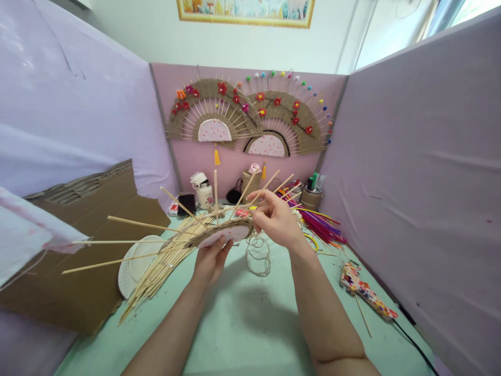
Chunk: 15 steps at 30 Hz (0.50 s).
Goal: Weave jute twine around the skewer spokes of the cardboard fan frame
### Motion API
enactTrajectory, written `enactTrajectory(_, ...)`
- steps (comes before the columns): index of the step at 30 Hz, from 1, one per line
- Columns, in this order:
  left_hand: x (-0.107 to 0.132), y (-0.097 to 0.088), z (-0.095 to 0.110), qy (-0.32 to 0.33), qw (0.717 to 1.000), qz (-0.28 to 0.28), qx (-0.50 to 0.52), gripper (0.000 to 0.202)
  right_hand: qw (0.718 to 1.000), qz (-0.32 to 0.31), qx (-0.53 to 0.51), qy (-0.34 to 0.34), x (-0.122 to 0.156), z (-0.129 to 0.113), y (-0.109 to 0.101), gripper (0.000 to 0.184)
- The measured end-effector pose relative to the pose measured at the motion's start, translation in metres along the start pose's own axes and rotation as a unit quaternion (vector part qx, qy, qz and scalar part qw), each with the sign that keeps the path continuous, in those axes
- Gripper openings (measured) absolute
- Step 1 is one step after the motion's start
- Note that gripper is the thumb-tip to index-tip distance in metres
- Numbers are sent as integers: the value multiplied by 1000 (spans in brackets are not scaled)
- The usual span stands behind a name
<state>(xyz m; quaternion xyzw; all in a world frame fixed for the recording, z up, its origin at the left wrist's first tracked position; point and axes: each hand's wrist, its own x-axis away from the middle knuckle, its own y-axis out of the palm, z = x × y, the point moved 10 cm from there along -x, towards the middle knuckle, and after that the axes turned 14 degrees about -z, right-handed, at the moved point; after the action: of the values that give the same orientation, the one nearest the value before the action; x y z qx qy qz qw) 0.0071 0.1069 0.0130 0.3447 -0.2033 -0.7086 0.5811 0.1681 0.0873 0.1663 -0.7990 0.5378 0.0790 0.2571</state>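
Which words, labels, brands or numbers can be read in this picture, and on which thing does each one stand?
No text can be read anywhere.
White bottle: too small to show any label.
Framed picture: only colours show, no letters.
Patterned tool: flower print, no words.
Half-woven fan held by left hand and right hand: bears no writing.

There is one camera, worn on the person's head. It looks forward and down, close over the green worktop (250, 324). Both arms reach in from the near edge. The far pink wall (235, 162) faces it, with cloth walls left and right.
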Motion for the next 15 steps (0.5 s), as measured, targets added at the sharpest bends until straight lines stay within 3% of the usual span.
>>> enactTrajectory(7,0,1,0,-3,1000,4,3,35,1000,9,-6,3,-1,2,-1,13)
enactTrajectory(15,0,1,1,0,1000,-4,-7,34,1000,6,-7,1,0,1,-1,13)
